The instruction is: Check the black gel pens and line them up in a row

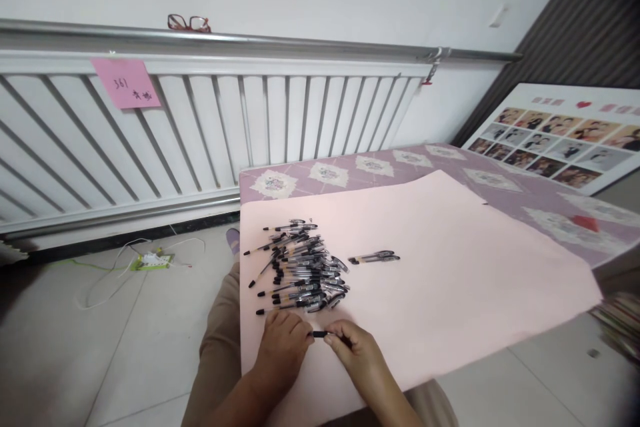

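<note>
Between my two hands, near the front edge of the table, is a pen (319, 333) with a black grip section showing. My left hand (286, 340) is closed around one end of it. The fingers of my right hand (354, 343) pinch the other end, and both of the pen's ends are hidden by my fingers. Just beyond my hands lies a loose pile of pens (300, 273) with clear barrels and black tips. Farther right, a pair of pens (374, 257) lies side by side on the pink sheet.
A pink sheet (440, 280) covers much of the table, over a purple patterned cloth (345, 173). Behind stands a white radiator (295, 113) with glasses (189, 23) on its pipe. A photo board (560, 140) leans at the right. A power strip (154, 260) with cables lies on the floor.
</note>
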Action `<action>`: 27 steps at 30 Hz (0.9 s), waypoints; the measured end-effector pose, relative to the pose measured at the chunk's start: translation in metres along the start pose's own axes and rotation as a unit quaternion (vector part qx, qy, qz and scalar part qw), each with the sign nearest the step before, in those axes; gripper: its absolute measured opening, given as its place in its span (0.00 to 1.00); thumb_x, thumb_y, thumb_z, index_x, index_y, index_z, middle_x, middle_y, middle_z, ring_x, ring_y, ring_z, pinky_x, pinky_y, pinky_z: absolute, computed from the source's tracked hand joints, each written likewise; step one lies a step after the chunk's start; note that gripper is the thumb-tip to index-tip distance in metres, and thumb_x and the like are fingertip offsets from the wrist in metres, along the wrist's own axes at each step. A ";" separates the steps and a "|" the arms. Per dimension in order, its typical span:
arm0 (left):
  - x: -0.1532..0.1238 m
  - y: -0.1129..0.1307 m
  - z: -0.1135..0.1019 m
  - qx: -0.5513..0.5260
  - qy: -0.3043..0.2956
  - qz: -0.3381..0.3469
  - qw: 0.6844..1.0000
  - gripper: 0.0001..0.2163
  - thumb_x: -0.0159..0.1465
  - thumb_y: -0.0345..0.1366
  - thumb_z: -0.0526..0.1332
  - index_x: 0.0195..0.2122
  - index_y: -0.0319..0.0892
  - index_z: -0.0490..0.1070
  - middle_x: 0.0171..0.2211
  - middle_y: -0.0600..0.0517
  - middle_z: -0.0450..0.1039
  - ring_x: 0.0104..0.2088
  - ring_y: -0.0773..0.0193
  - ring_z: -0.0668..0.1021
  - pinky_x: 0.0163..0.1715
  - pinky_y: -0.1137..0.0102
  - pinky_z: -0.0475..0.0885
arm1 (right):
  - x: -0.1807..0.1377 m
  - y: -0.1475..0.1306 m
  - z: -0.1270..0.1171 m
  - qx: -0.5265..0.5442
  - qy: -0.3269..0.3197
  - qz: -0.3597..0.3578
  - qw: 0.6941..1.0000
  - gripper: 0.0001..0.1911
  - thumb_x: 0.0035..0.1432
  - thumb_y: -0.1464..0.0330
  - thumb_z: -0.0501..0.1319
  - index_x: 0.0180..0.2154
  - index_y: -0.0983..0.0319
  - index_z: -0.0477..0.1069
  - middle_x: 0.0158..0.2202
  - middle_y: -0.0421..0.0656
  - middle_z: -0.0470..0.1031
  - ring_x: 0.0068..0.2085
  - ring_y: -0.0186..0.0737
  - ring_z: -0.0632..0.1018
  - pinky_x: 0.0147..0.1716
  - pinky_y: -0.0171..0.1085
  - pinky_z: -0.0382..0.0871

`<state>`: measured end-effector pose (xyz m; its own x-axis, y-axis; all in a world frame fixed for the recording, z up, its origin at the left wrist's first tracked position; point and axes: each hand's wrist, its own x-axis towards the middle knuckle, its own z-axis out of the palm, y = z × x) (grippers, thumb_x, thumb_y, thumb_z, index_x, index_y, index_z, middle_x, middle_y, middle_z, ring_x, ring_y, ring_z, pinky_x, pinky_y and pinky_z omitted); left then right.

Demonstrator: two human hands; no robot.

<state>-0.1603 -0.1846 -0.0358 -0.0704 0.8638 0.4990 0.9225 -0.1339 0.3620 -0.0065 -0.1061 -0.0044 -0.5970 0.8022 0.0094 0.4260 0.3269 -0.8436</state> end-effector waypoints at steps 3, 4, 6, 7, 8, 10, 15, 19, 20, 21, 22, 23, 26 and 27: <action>-0.001 0.000 -0.002 -0.012 0.003 0.000 1.000 0.05 0.63 0.33 0.55 0.32 0.43 0.68 0.28 0.53 0.68 0.33 0.61 0.69 0.36 0.64 0.60 | 0.001 -0.003 -0.002 -0.011 -0.014 -0.006 1.000 0.10 0.54 0.64 0.56 0.24 0.60 0.69 0.23 0.39 0.70 0.27 0.37 0.71 0.27 0.33 0.64; -0.001 0.000 -0.002 -0.016 0.005 0.001 1.000 0.04 0.63 0.33 0.55 0.32 0.43 0.68 0.28 0.52 0.69 0.33 0.61 0.69 0.36 0.64 0.60 | 0.001 -0.004 -0.002 -0.016 -0.018 -0.006 1.000 0.11 0.55 0.64 0.55 0.23 0.60 0.68 0.22 0.39 0.70 0.26 0.37 0.71 0.27 0.33 0.64; -0.001 0.000 -0.002 -0.019 0.010 0.003 1.000 0.05 0.63 0.33 0.54 0.32 0.43 0.68 0.28 0.52 0.69 0.32 0.61 0.69 0.36 0.64 0.60 | 0.001 -0.006 -0.003 -0.021 -0.022 -0.005 1.000 0.13 0.56 0.63 0.54 0.23 0.60 0.67 0.22 0.39 0.69 0.27 0.37 0.71 0.27 0.33 0.64; 0.000 0.000 -0.002 -0.019 0.014 0.004 1.000 0.05 0.63 0.33 0.54 0.32 0.43 0.68 0.28 0.52 0.69 0.32 0.61 0.69 0.36 0.64 0.61 | 0.001 -0.006 -0.003 -0.018 -0.020 -0.003 1.000 0.12 0.56 0.63 0.55 0.23 0.60 0.67 0.23 0.39 0.70 0.27 0.37 0.71 0.28 0.33 0.64; 0.000 0.000 -0.002 -0.019 0.017 0.006 1.000 0.05 0.63 0.33 0.54 0.32 0.43 0.68 0.28 0.53 0.69 0.32 0.61 0.69 0.36 0.64 0.61 | 0.000 -0.007 -0.002 -0.009 -0.016 -0.001 1.000 0.09 0.55 0.64 0.55 0.26 0.60 0.68 0.25 0.39 0.71 0.28 0.38 0.72 0.29 0.34 0.65; 0.000 0.000 -0.002 -0.020 0.022 0.008 1.000 0.06 0.64 0.34 0.54 0.32 0.43 0.68 0.28 0.53 0.69 0.32 0.61 0.70 0.36 0.63 0.61 | 0.000 -0.008 0.000 0.015 -0.009 0.004 1.000 0.05 0.53 0.66 0.57 0.32 0.60 0.70 0.29 0.41 0.73 0.31 0.39 0.73 0.32 0.34 0.66; 0.001 0.001 -0.002 -0.017 0.027 0.012 0.999 0.07 0.64 0.34 0.52 0.34 0.43 0.68 0.28 0.52 0.70 0.32 0.61 0.71 0.37 0.63 0.61 | 0.001 -0.010 0.003 0.017 -0.022 0.002 1.000 0.05 0.53 0.68 0.56 0.30 0.60 0.70 0.31 0.42 0.75 0.33 0.39 0.74 0.33 0.34 0.67; 0.002 0.001 -0.001 0.007 0.016 -0.001 1.000 0.07 0.63 0.34 0.53 0.40 0.44 0.68 0.31 0.52 0.71 0.34 0.60 0.71 0.38 0.63 0.60 | 0.002 -0.006 -0.001 0.006 -0.006 0.000 1.000 0.06 0.54 0.67 0.56 0.30 0.60 0.70 0.30 0.41 0.74 0.33 0.39 0.74 0.34 0.35 0.66; 0.002 0.001 0.000 0.013 0.006 -0.004 1.000 0.06 0.63 0.34 0.53 0.39 0.45 0.69 0.31 0.52 0.71 0.34 0.60 0.71 0.38 0.63 0.59 | 0.002 -0.005 -0.002 0.003 -0.008 -0.001 1.000 0.06 0.54 0.67 0.56 0.30 0.60 0.70 0.29 0.41 0.74 0.33 0.39 0.74 0.34 0.35 0.66; 0.001 0.001 0.001 0.016 -0.003 -0.006 1.000 0.06 0.63 0.33 0.53 0.37 0.46 0.69 0.30 0.53 0.71 0.34 0.60 0.71 0.38 0.63 0.59 | 0.003 -0.004 -0.003 -0.001 -0.011 -0.004 1.000 0.06 0.55 0.67 0.56 0.30 0.60 0.70 0.29 0.41 0.74 0.33 0.39 0.74 0.34 0.35 0.66; 0.001 0.000 0.002 0.017 -0.010 -0.006 1.000 0.06 0.63 0.33 0.53 0.36 0.46 0.69 0.29 0.53 0.70 0.33 0.61 0.71 0.37 0.63 0.59 | 0.003 -0.003 -0.003 -0.005 -0.014 -0.007 1.000 0.06 0.55 0.67 0.55 0.30 0.60 0.70 0.29 0.40 0.74 0.32 0.39 0.74 0.34 0.35 0.66; 0.000 -0.001 0.003 0.017 -0.013 -0.006 1.000 0.06 0.63 0.33 0.53 0.35 0.46 0.69 0.29 0.54 0.70 0.33 0.61 0.70 0.37 0.63 0.58 | 0.003 -0.002 -0.003 -0.010 -0.018 -0.012 1.000 0.06 0.55 0.67 0.55 0.30 0.60 0.69 0.29 0.40 0.74 0.32 0.39 0.74 0.34 0.34 0.66; -0.002 -0.002 0.005 0.013 0.000 -0.006 1.000 0.06 0.63 0.33 0.54 0.33 0.46 0.69 0.28 0.54 0.70 0.31 0.62 0.70 0.37 0.63 0.58 | 0.003 -0.003 -0.002 -0.021 -0.021 -0.024 0.999 0.06 0.56 0.67 0.55 0.29 0.59 0.69 0.28 0.40 0.73 0.31 0.38 0.73 0.33 0.34 0.65; -0.002 -0.002 0.005 0.010 0.006 -0.005 1.000 0.06 0.63 0.33 0.54 0.33 0.45 0.69 0.28 0.54 0.70 0.31 0.62 0.70 0.37 0.63 0.58 | 0.004 -0.004 -0.001 -0.023 -0.020 -0.026 0.999 0.07 0.56 0.67 0.55 0.28 0.59 0.69 0.27 0.40 0.73 0.31 0.38 0.73 0.33 0.34 0.65</action>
<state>-0.1606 -0.1837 -0.0413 -0.0839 0.8590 0.5051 0.9291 -0.1157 0.3512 -0.0096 -0.1037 -0.0004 -0.6459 0.7628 0.0303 0.4238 0.3914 -0.8169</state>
